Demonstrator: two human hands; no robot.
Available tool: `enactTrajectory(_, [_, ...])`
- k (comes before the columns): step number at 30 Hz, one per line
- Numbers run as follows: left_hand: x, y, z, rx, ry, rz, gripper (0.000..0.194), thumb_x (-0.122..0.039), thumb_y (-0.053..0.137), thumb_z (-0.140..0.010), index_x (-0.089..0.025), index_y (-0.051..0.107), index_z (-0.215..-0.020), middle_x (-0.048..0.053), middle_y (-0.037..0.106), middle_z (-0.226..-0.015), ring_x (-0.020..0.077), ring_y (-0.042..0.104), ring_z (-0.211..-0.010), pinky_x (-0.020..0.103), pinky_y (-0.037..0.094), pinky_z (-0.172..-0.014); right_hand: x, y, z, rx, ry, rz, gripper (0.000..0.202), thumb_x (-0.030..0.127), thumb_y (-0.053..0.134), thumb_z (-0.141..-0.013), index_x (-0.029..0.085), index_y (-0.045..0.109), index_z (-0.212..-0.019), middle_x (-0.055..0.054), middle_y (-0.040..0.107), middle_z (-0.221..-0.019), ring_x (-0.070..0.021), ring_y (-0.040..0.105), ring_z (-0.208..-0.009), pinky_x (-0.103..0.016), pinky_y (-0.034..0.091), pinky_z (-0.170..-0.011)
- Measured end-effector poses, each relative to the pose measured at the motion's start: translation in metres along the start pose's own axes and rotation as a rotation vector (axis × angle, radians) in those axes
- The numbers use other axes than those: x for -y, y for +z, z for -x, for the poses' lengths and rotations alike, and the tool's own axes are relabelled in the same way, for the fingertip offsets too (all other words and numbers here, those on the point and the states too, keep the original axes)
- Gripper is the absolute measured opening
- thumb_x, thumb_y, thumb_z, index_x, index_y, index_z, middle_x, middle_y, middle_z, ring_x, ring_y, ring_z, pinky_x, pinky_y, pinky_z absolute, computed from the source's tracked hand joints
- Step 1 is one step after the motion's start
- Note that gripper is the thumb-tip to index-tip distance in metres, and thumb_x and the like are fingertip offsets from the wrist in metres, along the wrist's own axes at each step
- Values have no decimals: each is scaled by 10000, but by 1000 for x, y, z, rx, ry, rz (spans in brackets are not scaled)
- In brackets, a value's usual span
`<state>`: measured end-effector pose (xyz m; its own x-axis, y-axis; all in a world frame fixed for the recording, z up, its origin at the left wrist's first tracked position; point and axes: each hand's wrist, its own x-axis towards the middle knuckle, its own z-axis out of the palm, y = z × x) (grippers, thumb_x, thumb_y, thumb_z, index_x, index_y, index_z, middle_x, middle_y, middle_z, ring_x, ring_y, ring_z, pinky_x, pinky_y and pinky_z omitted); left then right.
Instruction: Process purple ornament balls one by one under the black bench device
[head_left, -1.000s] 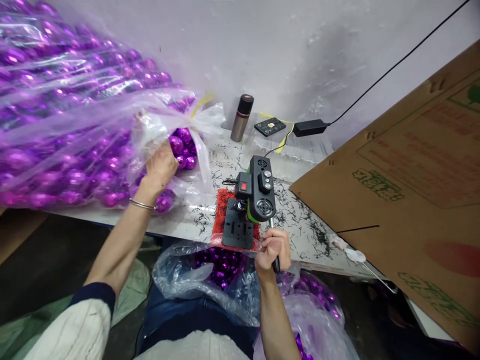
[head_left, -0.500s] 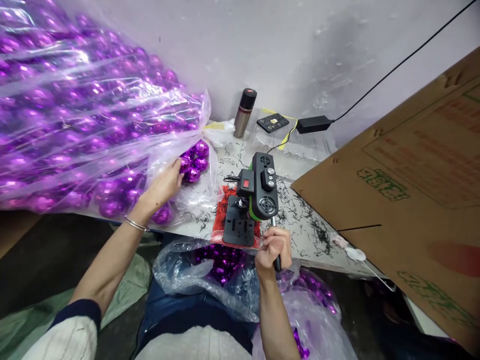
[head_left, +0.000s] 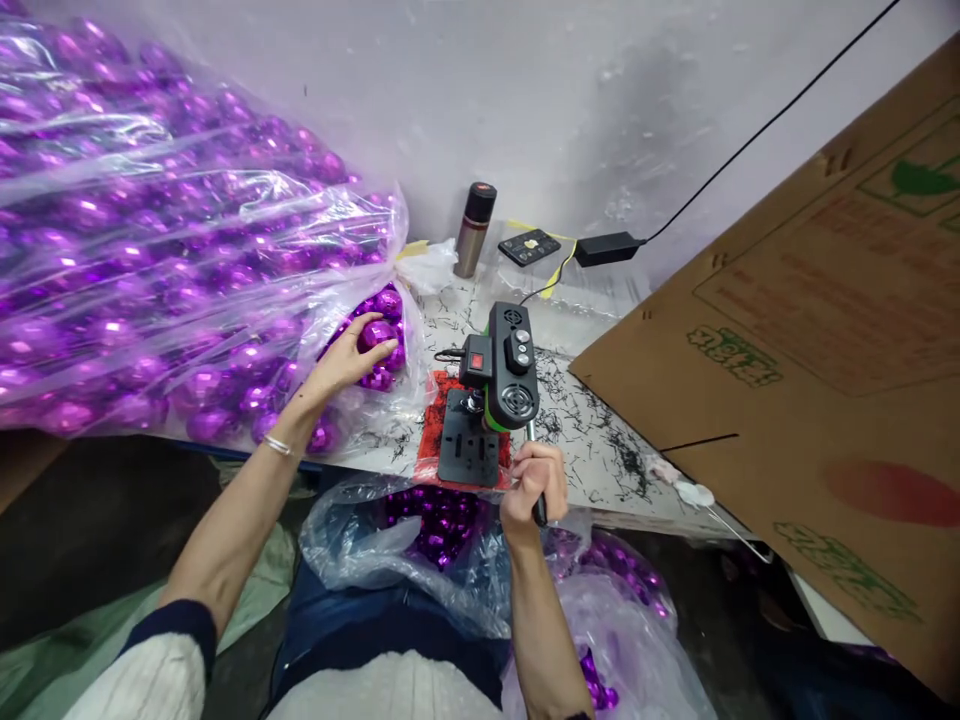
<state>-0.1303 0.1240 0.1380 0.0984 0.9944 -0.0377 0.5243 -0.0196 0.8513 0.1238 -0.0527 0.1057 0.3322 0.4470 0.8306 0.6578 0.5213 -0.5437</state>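
Observation:
At the mouth of the big clear bag, my left hand (head_left: 346,360) has its thumb and fingers around a shiny purple mirror ball (head_left: 377,336). Other purple balls (head_left: 388,300) lie close to it in the opening. My right hand (head_left: 535,488) is closed around the black-gripped lever (head_left: 539,512) of a small black and green machine (head_left: 513,365). This machine has a red switch, round vents and buttons on top, and a slotted black base plate (head_left: 470,450). Under the plate lies a red sheet (head_left: 429,440) strewn with black bits.
A large transparent bag (head_left: 187,230) of purple balls fills the left. Behind stand a flask (head_left: 471,230), a dark phone-like slab (head_left: 529,247) and a black power adapter (head_left: 607,248). A cardboard box (head_left: 795,350) leans at right. Another plastic bag (head_left: 360,530) with purple pieces lies across my lap.
My left hand has moved slightly right, and its fingers have spread around a ball in the bag's opening. My right hand still holds the lever. The whole view has shifted a little.

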Motion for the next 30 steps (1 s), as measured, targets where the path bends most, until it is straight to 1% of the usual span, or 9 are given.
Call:
enactTrajectory(3, [-6, 10, 36, 147, -57, 493, 616, -494, 653, -1030, -238, 534, -1578, 143, 775, -1263, 279, 810, -1011, 463, 683, -913, 2, 1, -3, -5, -5, 15, 404, 242, 447, -1118, 233, 536, -723, 19, 605, -733, -135, 607, -666, -301, 468, -620])
enactTrajectory(5, [-6, 22, 60, 208, -114, 701, 559, -536, 618, -1045, -235, 593, -1515, 142, 796, -1192, 288, 818, -989, 483, 694, -900, 5, 1, -7, -8, 16, 17, 403, 243, 451, -1117, 234, 537, -723, 16, 613, -733, -136, 610, -660, -306, 470, -617])
enactTrajectory(8, [-3, 48, 89, 246, -210, 891, 519, -610, 628, -1025, -215, 686, -1358, 142, 808, -1142, 303, 817, -1016, 508, 693, -941, 10, 0, -15, -15, 41, -7, 402, 225, 459, -1110, 237, 537, -715, 19, 604, -711, -140, 620, -663, -306, 465, -613])
enactTrajectory(12, [9, 87, 116, 251, -306, 1011, 567, -543, 824, -890, -263, 670, -1359, 88, 802, -1146, 234, 810, -926, 384, 694, -841, 17, -2, -27, 7, 48, -20, 396, 187, 480, -1097, 240, 534, -708, 31, 567, -664, -143, 628, -674, -303, 454, -617])
enactTrajectory(14, [16, 105, 124, 242, -307, 965, 670, -518, 859, -855, -297, 623, -1442, 62, 794, -1148, 187, 782, -817, 327, 670, -740, 20, -4, -31, 21, 55, -12, 401, 194, 483, -1099, 242, 529, -703, 30, 567, -665, -144, 620, -665, -307, 446, -612])
enactTrajectory(16, [21, 121, 127, 219, -276, 866, 760, -528, 872, -837, -293, 571, -1494, 60, 790, -1152, 174, 763, -787, 321, 657, -727, 21, -4, -33, 26, 62, -6, 411, 212, 479, -1104, 244, 524, -697, 27, 570, -668, -145, 613, -663, -311, 445, -618])
enactTrajectory(20, [25, 142, 121, 124, -114, 636, 798, -482, 914, -771, -249, 538, -1435, 71, 797, -1142, 237, 797, -981, 404, 661, -916, 22, -5, -33, 33, 70, -3, 405, 216, 478, -1104, 244, 531, -703, 24, 574, -678, -148, 614, -677, -315, 454, -637])
enactTrajectory(25, [22, 148, 107, 52, 155, 204, 606, -444, 895, -830, -247, 653, -1350, 93, 793, -1267, 301, 782, -1159, 471, 616, -1068, 19, -6, -31, 56, 26, -23, 374, 172, 468, -1093, 240, 548, -734, 27, 575, -688, -147, 622, -694, -313, 465, -652])
enactTrajectory(30, [24, 152, 98, 47, 310, 54, 602, -376, 881, -884, -260, 655, -1429, 111, 778, -1333, 318, 766, -1230, 477, 613, -1084, 18, -7, -31, 66, 1, 6, 362, 174, 469, -1085, 241, 558, -740, 20, 585, -701, -148, 618, -684, -314, 473, -637])
